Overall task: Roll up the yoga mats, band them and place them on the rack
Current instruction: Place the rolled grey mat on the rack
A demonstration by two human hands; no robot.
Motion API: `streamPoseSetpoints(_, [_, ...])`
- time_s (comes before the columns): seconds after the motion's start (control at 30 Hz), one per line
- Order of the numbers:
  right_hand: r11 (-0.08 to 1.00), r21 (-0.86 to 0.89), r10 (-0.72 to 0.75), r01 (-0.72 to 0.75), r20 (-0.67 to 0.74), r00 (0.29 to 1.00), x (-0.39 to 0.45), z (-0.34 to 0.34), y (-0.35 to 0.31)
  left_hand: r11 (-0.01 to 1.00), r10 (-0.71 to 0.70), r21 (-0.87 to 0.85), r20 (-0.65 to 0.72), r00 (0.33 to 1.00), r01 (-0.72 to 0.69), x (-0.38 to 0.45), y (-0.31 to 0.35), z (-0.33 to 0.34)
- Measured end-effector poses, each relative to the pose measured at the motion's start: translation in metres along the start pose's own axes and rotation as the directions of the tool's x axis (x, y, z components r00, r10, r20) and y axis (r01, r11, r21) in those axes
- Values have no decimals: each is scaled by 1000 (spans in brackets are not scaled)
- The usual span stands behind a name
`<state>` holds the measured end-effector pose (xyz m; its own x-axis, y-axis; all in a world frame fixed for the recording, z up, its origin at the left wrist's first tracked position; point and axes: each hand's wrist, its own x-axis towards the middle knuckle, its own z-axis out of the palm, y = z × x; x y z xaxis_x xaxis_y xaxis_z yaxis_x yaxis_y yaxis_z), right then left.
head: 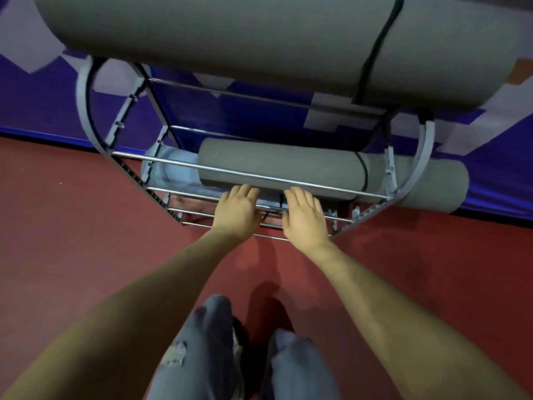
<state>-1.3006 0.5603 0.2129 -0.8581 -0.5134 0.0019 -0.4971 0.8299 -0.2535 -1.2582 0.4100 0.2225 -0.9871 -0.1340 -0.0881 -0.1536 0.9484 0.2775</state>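
Nearest the camera: the person's knees in pale, distressed jeans (202, 350), above a red floor (72, 255). Both bare forearms reach forward to the rack.

Left hand (238, 210): fingers extended and relaxed, laid palm-down over the lower front rails, grasping nothing visible. Fingertips reach the underside edge of the middle-tier mat. Right hand (302, 216): fingers likewise extended and slightly spread, palm-down, grasping nothing visible; fingertips at the same edge of that mat. Whether the fingertips actually touch the mat or only the rail cannot be told. The hands lie side by side, a narrow gap between them.

Middle-tier grey mat (277, 166): rolled, lying crosswise on the metal rack (202, 168), directly beyond both sets of fingertips, behind a chrome rail. One black band (364, 171) circles it toward its right end, which juts past the rack's curved right side frame.

Top-tier grey mat (230, 36): rolled, resting on the uppermost level, with a black band (377, 50) round its right portion.

Lowest tier: a pale light-blue roll (173, 171) shows to the left, partly hidden beneath the middle mat; a dark strap end shows between the hands, detail unclear.

Behind the rack: a blue wall covering with pale blocks (43, 96). No legible brand, label or writing can be made out on any item
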Motion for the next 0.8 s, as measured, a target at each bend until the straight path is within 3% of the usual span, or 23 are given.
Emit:
streamPoseSetpoints(0.2, [989,-131,-96,74,-170,981,48,67,26,999,49,16,-180,982,-47,52,-26,61])
streamPoseSetpoints(0.37, [968,-250,-100,27,-282,954,73,88,35,994,105,52,-332,937,-93,72,-43,89])
streamPoseSetpoints(0.63, [854,-519,-62,-40,-177,982,79,75,42,947,136,315,-217,967,-63,81,-48,87])
streamPoseSetpoints(0.8, [819,-573,-55,-36,-142,988,76,76,39,923,122,384,-222,968,-28,84,-49,90])
